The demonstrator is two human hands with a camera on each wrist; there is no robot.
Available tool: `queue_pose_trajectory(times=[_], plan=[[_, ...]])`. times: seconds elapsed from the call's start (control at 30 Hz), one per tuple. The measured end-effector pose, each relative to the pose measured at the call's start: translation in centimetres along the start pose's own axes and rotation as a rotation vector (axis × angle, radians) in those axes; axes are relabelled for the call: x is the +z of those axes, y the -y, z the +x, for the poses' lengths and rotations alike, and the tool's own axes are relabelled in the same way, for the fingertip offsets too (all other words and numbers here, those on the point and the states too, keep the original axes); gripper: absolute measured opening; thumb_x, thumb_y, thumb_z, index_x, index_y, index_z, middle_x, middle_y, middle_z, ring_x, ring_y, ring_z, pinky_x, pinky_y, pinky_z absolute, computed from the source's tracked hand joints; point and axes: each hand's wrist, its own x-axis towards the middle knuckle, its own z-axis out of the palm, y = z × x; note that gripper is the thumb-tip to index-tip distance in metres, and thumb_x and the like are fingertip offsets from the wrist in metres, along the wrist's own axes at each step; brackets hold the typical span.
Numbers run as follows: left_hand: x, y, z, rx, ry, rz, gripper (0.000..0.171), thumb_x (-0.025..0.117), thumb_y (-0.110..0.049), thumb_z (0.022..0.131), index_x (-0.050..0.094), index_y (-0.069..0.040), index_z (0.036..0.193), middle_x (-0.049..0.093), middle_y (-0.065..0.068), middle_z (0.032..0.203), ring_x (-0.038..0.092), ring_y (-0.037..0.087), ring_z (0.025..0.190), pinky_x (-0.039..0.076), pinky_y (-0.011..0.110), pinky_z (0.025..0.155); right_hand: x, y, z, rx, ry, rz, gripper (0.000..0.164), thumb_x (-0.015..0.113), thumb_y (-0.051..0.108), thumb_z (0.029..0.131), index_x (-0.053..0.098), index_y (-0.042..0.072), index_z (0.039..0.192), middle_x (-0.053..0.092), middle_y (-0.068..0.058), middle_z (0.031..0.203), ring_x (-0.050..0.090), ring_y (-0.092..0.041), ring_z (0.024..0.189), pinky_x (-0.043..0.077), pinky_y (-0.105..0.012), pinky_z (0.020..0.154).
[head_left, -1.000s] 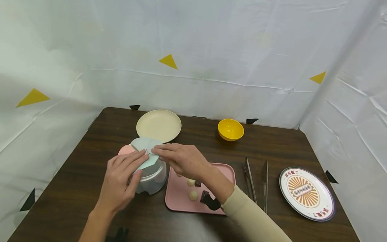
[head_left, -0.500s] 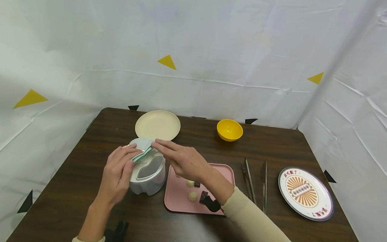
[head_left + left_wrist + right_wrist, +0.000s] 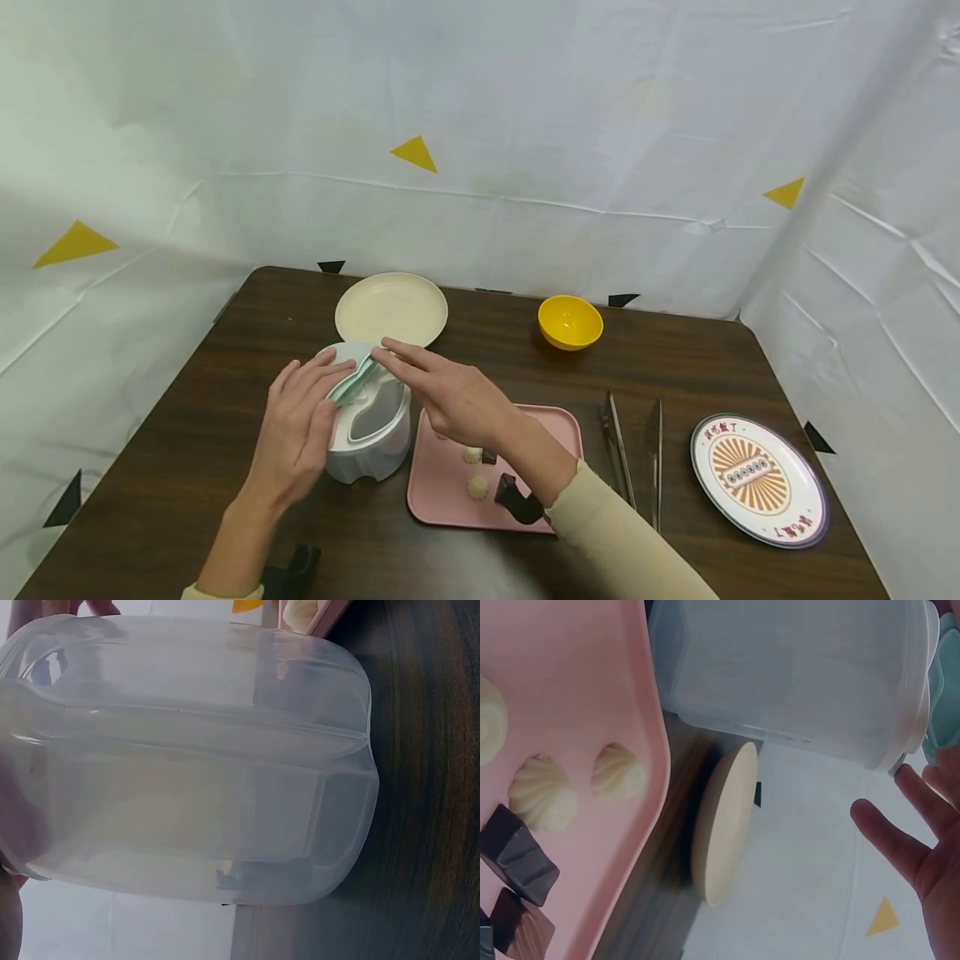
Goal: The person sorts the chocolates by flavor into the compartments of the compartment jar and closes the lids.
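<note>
A translucent plastic storage box (image 3: 367, 462) with compartments stands left of the tray, on the dark table. Its mint-green lid flap (image 3: 351, 385) is tilted up, baring an opening on the near right side of the top. My left hand (image 3: 288, 425) lies over the left side of the top, fingers extended across it and thumb near the raised flap. From the right, my right hand (image 3: 461, 396) reaches over with straight fingers, fingertips at the flap's far end. In the right wrist view, those fingers (image 3: 922, 795) are at the lid edge, thumb held apart. The left hand hides part of the lid.
Beside the box lies a pink tray (image 3: 442, 504) holding cream swirled sweets (image 3: 544, 795) and dark chocolate pieces (image 3: 517, 855). A cream plate (image 3: 392, 308) and yellow bowl (image 3: 570, 322) stand behind. Metal tongs (image 3: 621, 450), another slim metal utensil (image 3: 658, 458) and a patterned plate (image 3: 759, 481) are at right.
The mint-green flap, flat a second ago, has swung up toward the left hand, baring the opening under it. Since half a second ago both hands have barely moved.
</note>
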Motion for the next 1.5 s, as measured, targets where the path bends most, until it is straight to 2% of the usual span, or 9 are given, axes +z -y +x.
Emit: queue_pose_trajectory(times=[0.3,0.43,0.6,0.77,0.87,0.97,1.13,1.37,1.5], plan=[[0.2,0.3,-0.3,0.004,-0.004,-0.012,0.041,0.039,-0.019,0.095,0.065,-0.008,0.125,0.063,0.009,0.128,0.050,0.034,0.128,0.020,0.053,0.111,-0.1,0.2,-0.8,0.054,-0.004,0.033,0.056,0.044,0.015,0.103,0.029,0.028,0.155,0.025,0.011,0.160,0.039,-0.010,0.137,0.050,-0.032,0.090],[0.3,0.2,-0.3,0.006,-0.007,-0.014,0.041,0.040,-0.019,0.095,0.066,-0.008,0.125,0.063,0.009,0.128,0.050,0.033,0.128,0.020,0.052,0.111,-0.3,0.4,-2.4,0.148,-0.056,0.087,0.054,0.051,0.019,0.101,0.037,0.027,0.153,0.032,0.010,0.157,0.051,-0.009,0.126,0.050,-0.032,0.088],[0.4,0.2,-0.3,0.008,-0.014,-0.013,0.041,0.040,-0.020,0.094,0.066,-0.008,0.124,0.063,0.009,0.128,0.051,0.034,0.127,0.020,0.052,0.111,-0.9,0.5,-5.5,0.313,-0.206,0.134,0.055,0.060,0.019,0.098,0.043,0.030,0.149,0.041,0.013,0.150,0.056,-0.008,0.118,0.051,-0.032,0.082],[0.5,0.2,-0.4,0.004,-0.022,-0.016,0.041,0.041,-0.020,0.094,0.066,-0.008,0.124,0.064,0.009,0.127,0.051,0.034,0.127,0.020,0.053,0.111,-1.2,0.3,-9.6,0.500,-0.317,0.030,0.056,0.067,0.022,0.093,0.049,0.026,0.146,0.049,0.008,0.144,0.060,-0.013,0.107,0.053,-0.031,0.070],[0.5,0.1,-0.4,0.002,-0.024,-0.017,0.041,0.041,-0.020,0.094,0.066,-0.008,0.124,0.064,0.009,0.127,0.051,0.034,0.127,0.021,0.054,0.110,-1.2,-0.2,-12.1,0.617,-0.331,-0.072,0.055,0.068,0.023,0.092,0.051,0.023,0.145,0.052,0.003,0.142,0.060,-0.019,0.107,0.053,-0.035,0.063],[0.5,0.0,-0.4,0.004,-0.024,-0.019,0.041,0.041,-0.020,0.094,0.066,-0.007,0.123,0.064,0.009,0.127,0.051,0.034,0.127,0.021,0.055,0.110,-1.1,-0.8,-14.5,0.727,-0.352,-0.152,0.055,0.069,0.024,0.091,0.053,0.019,0.143,0.054,-0.003,0.140,0.055,-0.027,0.123,0.054,-0.045,0.073],[0.5,0.0,-0.4,0.003,-0.022,-0.021,0.041,0.041,-0.020,0.094,0.066,-0.007,0.124,0.064,0.009,0.127,0.051,0.034,0.127,0.021,0.054,0.110,-0.9,-1.5,-17.9,0.895,-0.400,-0.220,0.056,0.071,0.025,0.088,0.056,0.015,0.141,0.055,-0.008,0.138,0.054,-0.032,0.121,0.051,-0.054,0.074],[0.5,0.1,-0.4,-0.003,-0.021,-0.026,0.040,0.042,-0.019,0.094,0.066,-0.008,0.124,0.064,0.009,0.127,0.051,0.034,0.127,0.022,0.056,0.109,-0.2,-1.6,-21.0,1.132,-0.357,-0.209,0.072,0.071,0.032,0.087,0.042,0.009,0.149,0.042,-0.019,0.145,0.042,-0.043,0.125,0.040,-0.061,0.085],[0.5,0.1,-0.4,-0.002,-0.021,-0.027,0.040,0.042,-0.019,0.094,0.066,-0.008,0.124,0.064,0.009,0.127,0.051,0.034,0.127,0.022,0.057,0.109,0.5,-1.7,-22.2,1.227,-0.339,-0.202,0.082,0.073,0.036,0.085,0.036,0.004,0.151,0.039,-0.024,0.144,0.040,-0.046,0.123,0.039,-0.063,0.085]])
